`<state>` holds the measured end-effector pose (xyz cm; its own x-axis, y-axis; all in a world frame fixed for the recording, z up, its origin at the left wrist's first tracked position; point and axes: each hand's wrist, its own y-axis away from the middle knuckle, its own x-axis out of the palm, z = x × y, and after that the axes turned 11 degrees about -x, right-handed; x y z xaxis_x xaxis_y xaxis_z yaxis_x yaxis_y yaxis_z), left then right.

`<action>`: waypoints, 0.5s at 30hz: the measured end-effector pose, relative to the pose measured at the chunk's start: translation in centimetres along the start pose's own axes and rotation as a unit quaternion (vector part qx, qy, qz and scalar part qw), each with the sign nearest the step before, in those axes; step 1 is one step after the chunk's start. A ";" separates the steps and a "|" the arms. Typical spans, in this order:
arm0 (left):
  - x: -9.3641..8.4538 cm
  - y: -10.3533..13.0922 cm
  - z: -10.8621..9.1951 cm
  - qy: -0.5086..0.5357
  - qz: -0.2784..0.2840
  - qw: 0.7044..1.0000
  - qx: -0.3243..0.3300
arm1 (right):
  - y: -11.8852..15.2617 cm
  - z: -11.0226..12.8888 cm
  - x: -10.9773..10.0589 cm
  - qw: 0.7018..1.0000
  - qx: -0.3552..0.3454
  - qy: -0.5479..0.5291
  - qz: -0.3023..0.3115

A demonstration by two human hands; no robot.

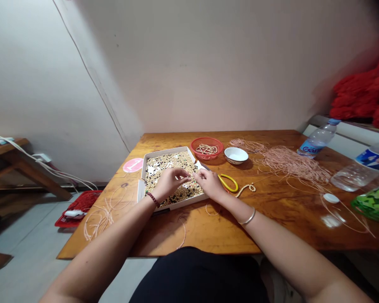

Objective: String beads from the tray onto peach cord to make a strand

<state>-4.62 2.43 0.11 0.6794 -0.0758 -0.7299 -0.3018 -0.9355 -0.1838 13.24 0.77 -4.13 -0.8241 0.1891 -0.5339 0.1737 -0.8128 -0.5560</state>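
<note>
A shallow white box full of loose beads, mostly cream with some black and a few green, lies in front of me. Above the beads, my left hand pinches thumb and forefinger together near the box's middle. Facing it, my right hand is closed in a pinch over the box's right side. The fingertips are close to each other; what they hold is too small to make out. Right of my right hand lie a yellow-handled tool and a short strand of cream beads.
Behind the box stand a red basket with beaded strands and a white bowl. Pink cord heaps to the right, near plastic bottles and a white cap. Loose cord and a pink disc lie left.
</note>
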 end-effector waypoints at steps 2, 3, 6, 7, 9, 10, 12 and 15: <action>0.0 0.0 -0.1 0.001 -0.002 1.000 -0.006 | 0.0 -0.1 0.0 1.000 -0.004 -0.006 -0.006; 0.0 0.0 -0.1 0.001 -0.003 1.000 -0.009 | 0.0 -0.1 -0.1 1.000 -0.004 -0.008 -0.011; 0.0 0.1 -0.2 -0.005 -0.011 1.000 -0.020 | -0.1 -0.1 -0.2 1.000 0.001 -0.012 -0.025; -0.1 0.1 -0.3 -0.006 -0.014 1.000 -0.022 | -0.1 -0.1 -0.2 1.000 0.001 -0.013 -0.028; -0.1 0.1 -0.3 -0.007 -0.013 1.000 -0.023 | -0.1 0.0 -0.2 0.999 0.002 -0.013 -0.031; -0.1 0.1 -0.3 -0.006 -0.012 1.000 -0.022 | -0.1 0.1 -0.2 0.999 0.003 -0.013 -0.030; -0.1 0.1 -0.3 -0.006 -0.009 1.000 -0.019 | 0.0 0.1 -0.1 1.000 0.004 -0.012 -0.027; 0.0 0.1 0.0 -0.018 -0.012 1.000 -0.010 | 0.0 0.2 -0.1 1.000 0.000 -0.006 -0.024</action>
<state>-4.68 2.36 0.11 0.6609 -0.0409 -0.7493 -0.2717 -0.9438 -0.1881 13.27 0.65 -3.96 -0.8378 0.2216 -0.4989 0.1337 -0.8028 -0.5810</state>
